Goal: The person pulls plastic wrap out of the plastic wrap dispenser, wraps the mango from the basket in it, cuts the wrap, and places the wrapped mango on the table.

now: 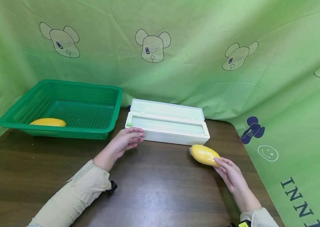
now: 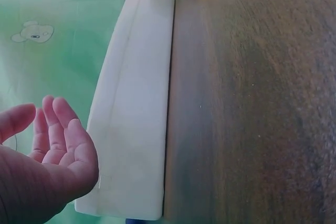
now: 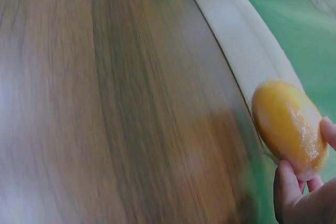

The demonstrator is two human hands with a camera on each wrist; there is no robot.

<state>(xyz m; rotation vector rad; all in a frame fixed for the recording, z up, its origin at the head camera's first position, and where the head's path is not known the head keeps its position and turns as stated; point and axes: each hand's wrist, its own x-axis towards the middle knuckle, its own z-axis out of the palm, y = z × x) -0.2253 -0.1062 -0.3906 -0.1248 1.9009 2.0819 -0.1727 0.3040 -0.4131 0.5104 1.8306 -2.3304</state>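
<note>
My right hand point(image 1: 230, 176) pinches one end of a yellow mango point(image 1: 204, 155), which shines as if wrapped in clear film. The right wrist view shows thumb and fingers at the near end of that mango point(image 3: 289, 124). It is held off the right front corner of a white cling film dispenser point(image 1: 174, 137), whose lid point(image 1: 165, 109) is tipped back. At the dispenser's left front corner is my left hand point(image 1: 126, 140), its fingers loosely bent with nothing in them. A green tab point(image 1: 129, 124) shows just above that hand.
A green plastic basket point(image 1: 89, 135) with slotted sides stands at the back left. Another yellow mango point(image 1: 49, 122) lies inside it. Green printed cloth point(image 1: 194, 72) hangs behind and to the right of the brown wooden table point(image 1: 160, 183).
</note>
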